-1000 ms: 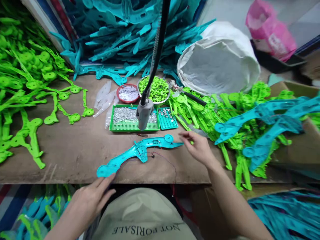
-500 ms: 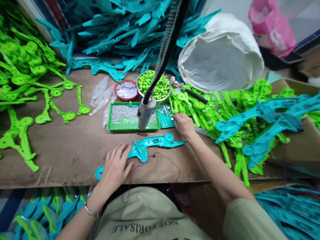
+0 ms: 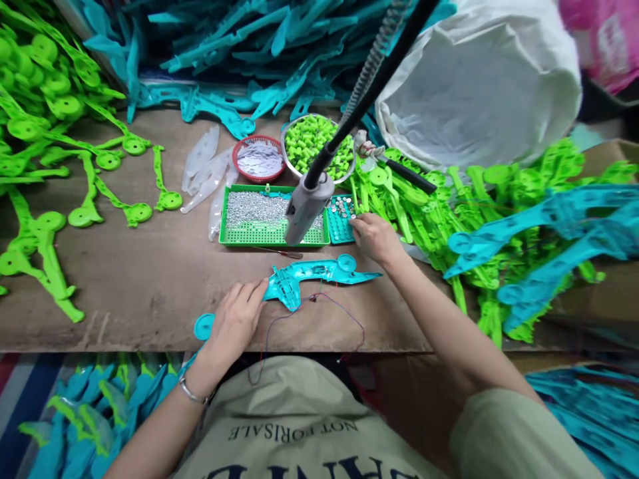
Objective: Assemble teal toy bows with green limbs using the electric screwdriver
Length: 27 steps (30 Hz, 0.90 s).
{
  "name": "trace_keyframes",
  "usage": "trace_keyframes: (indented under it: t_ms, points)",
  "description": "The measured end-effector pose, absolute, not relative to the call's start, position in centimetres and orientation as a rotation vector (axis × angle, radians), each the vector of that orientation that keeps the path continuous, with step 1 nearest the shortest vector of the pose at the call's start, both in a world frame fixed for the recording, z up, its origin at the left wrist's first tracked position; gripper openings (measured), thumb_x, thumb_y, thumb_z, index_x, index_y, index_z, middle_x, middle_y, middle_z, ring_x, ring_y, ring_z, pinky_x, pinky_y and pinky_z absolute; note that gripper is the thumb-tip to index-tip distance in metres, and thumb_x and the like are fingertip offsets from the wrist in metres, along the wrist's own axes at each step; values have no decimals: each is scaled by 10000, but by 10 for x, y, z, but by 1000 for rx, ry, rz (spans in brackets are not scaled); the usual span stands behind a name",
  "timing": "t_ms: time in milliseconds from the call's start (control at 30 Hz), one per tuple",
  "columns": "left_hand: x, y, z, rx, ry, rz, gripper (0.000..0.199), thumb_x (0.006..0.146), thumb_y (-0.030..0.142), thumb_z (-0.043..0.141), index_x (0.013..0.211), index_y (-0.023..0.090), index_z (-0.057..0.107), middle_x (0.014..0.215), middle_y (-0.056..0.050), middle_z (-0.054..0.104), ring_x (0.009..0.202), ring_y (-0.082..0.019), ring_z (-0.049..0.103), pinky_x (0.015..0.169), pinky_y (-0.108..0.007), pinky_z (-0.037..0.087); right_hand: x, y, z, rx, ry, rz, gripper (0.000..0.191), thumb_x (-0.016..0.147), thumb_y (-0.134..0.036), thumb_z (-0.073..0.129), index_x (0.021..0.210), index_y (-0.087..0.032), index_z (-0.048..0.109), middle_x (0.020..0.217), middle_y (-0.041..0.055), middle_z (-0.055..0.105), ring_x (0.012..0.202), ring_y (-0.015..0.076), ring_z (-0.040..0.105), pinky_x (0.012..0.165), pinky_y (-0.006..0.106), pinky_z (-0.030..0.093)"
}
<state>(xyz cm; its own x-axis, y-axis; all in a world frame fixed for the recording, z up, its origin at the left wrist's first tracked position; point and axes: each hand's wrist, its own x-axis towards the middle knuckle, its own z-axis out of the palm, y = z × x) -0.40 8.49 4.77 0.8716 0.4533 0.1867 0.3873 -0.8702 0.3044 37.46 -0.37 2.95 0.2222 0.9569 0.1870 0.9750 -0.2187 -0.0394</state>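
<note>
A blue plastic piece [image 3: 319, 269] with thin red and blue wires [image 3: 344, 309] lies near the table's front edge. Over its left part rests my left hand [image 3: 237, 319], fingers wrapped round it. My right hand [image 3: 374, 236] is at the right edge of a small teal tray [image 3: 341, 233] that holds small silver discs [image 3: 341, 205]. Its fingertips are pinched together at the discs; what they hold, if anything, is too small to name. A green tray [image 3: 249, 237] full of small metal parts stands to the left of the teal one.
A black lamp arm with a grey head [image 3: 307, 206] hangs over the green tray. Behind stand a red basket [image 3: 259, 176] and a bowl of green pieces [image 3: 317, 143]. Green parts [image 3: 409, 199] are heaped at right, beside a white sack [image 3: 564, 86]. A screwdriver [image 3: 289, 254] lies in front.
The camera view has shifted a little, moving the whole scene in the frame. Both hands stay at nearly the same places, the right at the teal tray and the left on the blue piece.
</note>
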Motion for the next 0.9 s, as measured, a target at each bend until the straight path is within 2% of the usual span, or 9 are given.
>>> trace_keyframes:
  t_ms: [100, 267, 467, 633, 800, 900]
  points:
    - [-5, 85, 48, 2776, 637, 372, 384, 1032, 216, 457, 1402, 180, 552, 1182, -114, 707, 1004, -250, 650, 898, -393, 547, 378, -5, 32, -2292, -1889, -119, 295, 934, -133, 494, 975, -157, 785, 978, 146, 730, 914, 259, 660, 848, 393, 553]
    - [-6, 86, 48, 2794, 610, 414, 369, 1040, 231, 453, 1387, 167, 558, 1168, -116, 714, 992, -256, 656, 876, -395, 556, 381, -10, 32, -2225, -1900, -96, 300, 915, -105, 505, 987, -160, 790, 1145, 150, 746, 1051, 267, 682, 952, 420, 567]
    - [-8, 87, 50, 2824, 579, 420, 376, 1036, 215, 459, 1395, 161, 556, 1166, -109, 710, 982, -249, 644, 853, -384, 557, 382, -7, 34, -2234, -1860, -100, 288, 892, -107, 536, 1004, -174, 794, 1043, 138, 775, 956, 258, 707, 888, 397, 575]
    - [-13, 82, 55, 2843, 654, 334, 406, 1034, 198, 446, 1428, 184, 544, 1218, -111, 695, 1035, -257, 629, 898, -402, 538, 372, -6, 32, -2257, -1692, -97, 261, 869, -146, 562, 964, -180, 803, 956, 108, 792, 881, 243, 728, 835, 365, 580]
    - [-14, 79, 63, 2887, 633, 324, 415, 1028, 196, 474, 1436, 158, 533, 1221, -113, 700, 1001, -256, 623, 838, -393, 548, 357, -6, 26, -2292, -1526, -119, 261, 840, -154, 551, 900, -164, 804, 934, 136, 790, 903, 283, 727, 858, 414, 572]
    - [-13, 75, 65, 2910, 652, 346, 407, 1021, 164, 480, 1424, 137, 534, 1228, -111, 701, 1002, -259, 615, 841, -394, 547, 348, -4, 30, -2279, -1407, -123, 245, 807, -157, 555, 839, -178, 797, 906, 125, 790, 861, 269, 722, 837, 409, 575]
